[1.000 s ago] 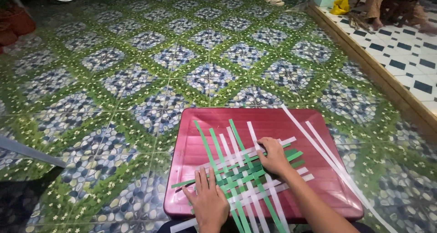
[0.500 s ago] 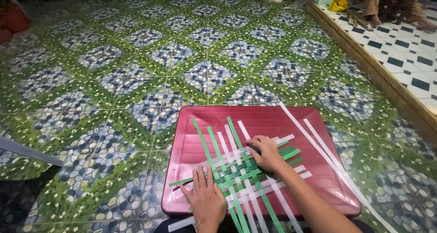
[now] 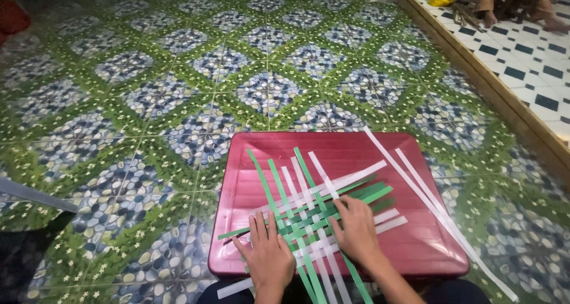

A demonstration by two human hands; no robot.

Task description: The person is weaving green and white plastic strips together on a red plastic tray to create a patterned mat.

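We are partway through weaving flat strips into a mat on top of an upturned dark red plastic tray that sits on the patterned floor and serves as our bench. The woven patch of green and white strips lies on the near half of the tray, with loose strip ends fanning out toward the far edge and off the near edge.

Our left hand lies flat and spread on the near-left part of the weave, grasping nothing, simply pinning the crossed strips down. Our right hand rests on the right side of the patch with its fingers curled over the strips; whether it pinches one strip or only presses on them we cannot tell.

Two long white strips lie apart from the weave, running diagonally across the right side of the tray and off its near-right corner onto the floor.

We judge the step in hand to be tightening and squaring the rows already crossed. The next move seems to call for keeping the left palm down as an anchor, lifting alternate strips with the right fingers, and sliding a fresh strip in snugly without skewing the lattice.
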